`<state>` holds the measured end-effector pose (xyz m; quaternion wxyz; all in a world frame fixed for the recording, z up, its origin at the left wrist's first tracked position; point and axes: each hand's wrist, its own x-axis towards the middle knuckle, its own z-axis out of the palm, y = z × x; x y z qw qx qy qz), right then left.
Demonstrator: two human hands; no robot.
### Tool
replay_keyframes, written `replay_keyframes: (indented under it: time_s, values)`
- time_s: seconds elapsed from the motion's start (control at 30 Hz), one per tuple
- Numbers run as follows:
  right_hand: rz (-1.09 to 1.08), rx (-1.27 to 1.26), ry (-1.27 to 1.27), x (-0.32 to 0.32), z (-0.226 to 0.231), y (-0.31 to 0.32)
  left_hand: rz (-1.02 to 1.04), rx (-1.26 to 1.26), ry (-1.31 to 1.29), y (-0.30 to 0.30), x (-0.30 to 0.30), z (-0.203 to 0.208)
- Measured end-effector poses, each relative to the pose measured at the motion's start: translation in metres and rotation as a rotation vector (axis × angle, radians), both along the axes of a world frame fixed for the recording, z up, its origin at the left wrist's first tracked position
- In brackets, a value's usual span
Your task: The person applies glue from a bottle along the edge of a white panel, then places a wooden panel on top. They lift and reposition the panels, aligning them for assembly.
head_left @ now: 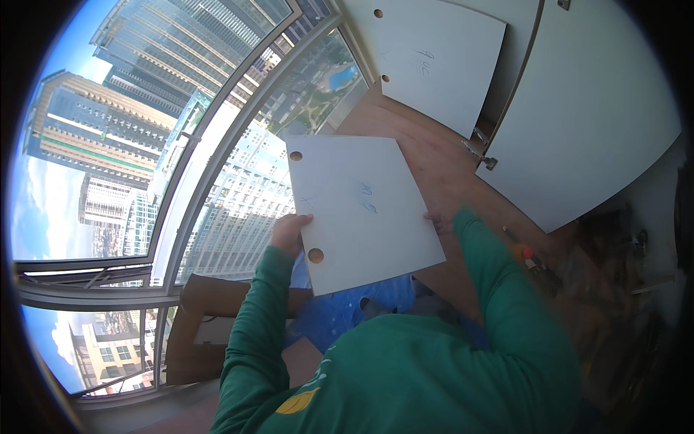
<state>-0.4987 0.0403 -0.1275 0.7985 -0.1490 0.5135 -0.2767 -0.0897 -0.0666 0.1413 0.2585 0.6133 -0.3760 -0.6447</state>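
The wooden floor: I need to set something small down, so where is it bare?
Bare floor shows between the held white board and the hinged white panel, up toward the farther board. It is crowded right of the right sleeve, with blurred clutter.

White panel (pixel 361 228) — two-holed, handheld.

The camera sat on the person's head, looking steeply down over the green shirt (pixel 434 372) at both hands, left (pixel 289 233) and right (pixel 439 221), quite near. Its wide fisheye view also caught the windows (pixel 94 295) leftward and a white door (pixel 585 108) at upper right, edges bending toward the rim.
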Motion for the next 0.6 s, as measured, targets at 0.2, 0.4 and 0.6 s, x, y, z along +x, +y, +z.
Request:
replay_keyframes:
  time_s: [0.2, 0.4, 0.6]
  values:
    - [0.059, 0.031, 0.381, 0.007, 0.031, 0.016, -0.158, -0.142, -0.265, -0.030, -0.018, 0.036]
    - [0.017, -0.113, 0.511, 0.021, 0.030, 0.094, -0.512, -0.322, -0.658, -0.068, -0.038, 0.130]
    - [-0.184, -0.301, 0.385, 0.075, 0.079, 0.091, -0.848, -0.428, -0.971, -0.072, -0.012, 0.225]
